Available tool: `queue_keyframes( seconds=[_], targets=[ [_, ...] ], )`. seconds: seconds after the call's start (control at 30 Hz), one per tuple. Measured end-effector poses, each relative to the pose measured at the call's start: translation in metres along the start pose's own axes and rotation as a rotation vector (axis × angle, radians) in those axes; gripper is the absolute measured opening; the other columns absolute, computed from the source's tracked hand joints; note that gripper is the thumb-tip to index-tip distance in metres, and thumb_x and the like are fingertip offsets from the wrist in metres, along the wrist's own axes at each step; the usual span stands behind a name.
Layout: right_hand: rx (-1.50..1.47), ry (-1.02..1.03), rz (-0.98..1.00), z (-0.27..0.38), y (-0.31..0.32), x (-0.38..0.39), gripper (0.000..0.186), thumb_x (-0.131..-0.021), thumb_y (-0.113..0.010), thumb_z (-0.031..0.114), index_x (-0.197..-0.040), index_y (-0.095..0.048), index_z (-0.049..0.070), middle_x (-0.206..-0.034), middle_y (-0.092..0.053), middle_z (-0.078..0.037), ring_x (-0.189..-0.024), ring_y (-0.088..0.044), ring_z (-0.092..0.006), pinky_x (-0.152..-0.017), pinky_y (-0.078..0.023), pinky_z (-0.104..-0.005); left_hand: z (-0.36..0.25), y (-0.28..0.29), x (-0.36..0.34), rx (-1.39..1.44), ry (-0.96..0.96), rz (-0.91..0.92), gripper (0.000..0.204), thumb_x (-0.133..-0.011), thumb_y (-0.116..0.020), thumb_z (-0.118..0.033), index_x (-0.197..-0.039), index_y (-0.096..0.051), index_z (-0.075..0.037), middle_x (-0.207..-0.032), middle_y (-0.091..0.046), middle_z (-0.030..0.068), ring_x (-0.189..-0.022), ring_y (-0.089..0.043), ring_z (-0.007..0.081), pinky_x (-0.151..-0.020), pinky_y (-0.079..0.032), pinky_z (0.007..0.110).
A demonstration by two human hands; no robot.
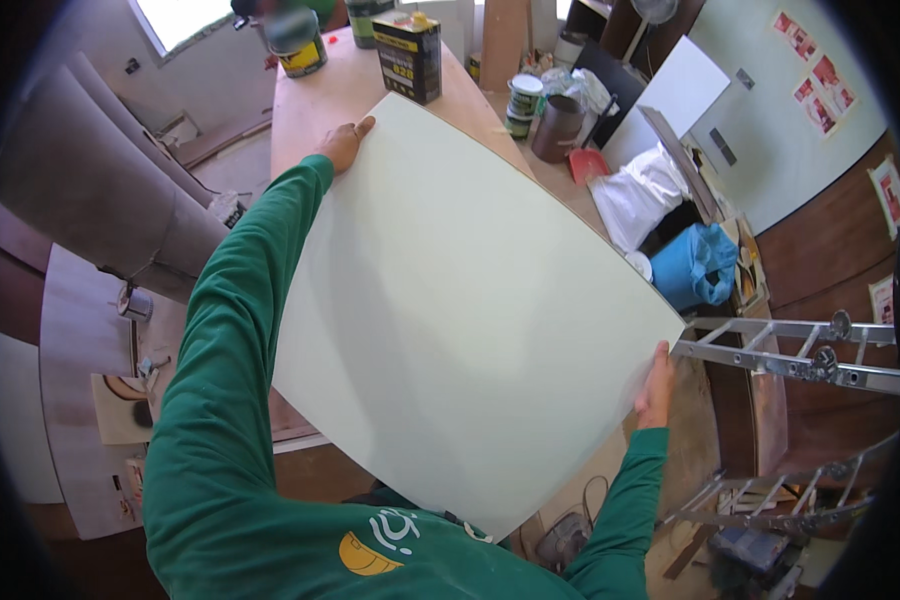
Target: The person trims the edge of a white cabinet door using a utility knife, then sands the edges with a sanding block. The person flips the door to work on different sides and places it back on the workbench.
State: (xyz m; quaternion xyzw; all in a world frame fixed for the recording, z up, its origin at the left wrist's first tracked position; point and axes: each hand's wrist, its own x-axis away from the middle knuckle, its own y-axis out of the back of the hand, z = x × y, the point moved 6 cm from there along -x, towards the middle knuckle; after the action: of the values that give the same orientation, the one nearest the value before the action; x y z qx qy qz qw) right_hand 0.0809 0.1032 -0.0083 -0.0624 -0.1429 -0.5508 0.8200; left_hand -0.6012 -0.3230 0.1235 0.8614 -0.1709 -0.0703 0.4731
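A large pale, off-white rectangular panel [470, 300] fills the middle of the view, held between my two hands. My left hand [343, 145] grips its upper left edge, thumb along the face near the far corner. On the opposite edge, close to the right corner, my right hand [656, 388] is closed, with its fingers mostly hidden behind the board. The panel's near corner reaches toward my torso. Beneath its far part lies a light wooden tabletop [310, 110].
A dark rectangular can [410, 60] and a paint bucket [297, 45] stand on the tabletop. An aluminium ladder [790, 352] lies to the right. A blue bag-lined bin [692, 265], white sacks [642, 195] and a red dustpan [587, 165] crowd the floor. Big grey rolled shapes [100, 170] rise at left.
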Motion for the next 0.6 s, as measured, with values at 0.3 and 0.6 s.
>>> queue_keyframes(
  seconds=[0.3, 0.6],
  targets=[
    [0.049, -0.111, 0.029, -0.044, -0.011, -0.018, 0.068, -0.117, -0.055, 0.049, -0.155, -0.055, -0.006, -0.156, -0.061, -0.017, -0.141, -0.059, -0.0274, -0.12, -0.046, -0.0396, 0.03, -0.046, 0.065, -0.282, -0.053, -0.111, 0.08, -0.105, -0.064, -0.062, -0.162, -0.052, -0.007, -0.162, -0.053, 0.0228, -0.155, -0.044, 0.0409, -0.126, -0.036, 0.056],
    [0.013, -0.064, 0.174, -0.049, -0.078, -0.143, 0.058, -0.115, -0.061, 0.045, -0.14, -0.066, -0.008, -0.134, -0.073, -0.016, -0.116, -0.071, -0.0282, -0.104, -0.056, -0.042, 0.119, -0.083, 0.591, 0.226, 0.578, -0.398, 0.099, -0.102, -0.079, -0.048, -0.168, -0.027, 0.004, -0.166, -0.035, 0.0304, -0.153, -0.036, 0.0465, -0.127, -0.031, 0.058]
  ],
)
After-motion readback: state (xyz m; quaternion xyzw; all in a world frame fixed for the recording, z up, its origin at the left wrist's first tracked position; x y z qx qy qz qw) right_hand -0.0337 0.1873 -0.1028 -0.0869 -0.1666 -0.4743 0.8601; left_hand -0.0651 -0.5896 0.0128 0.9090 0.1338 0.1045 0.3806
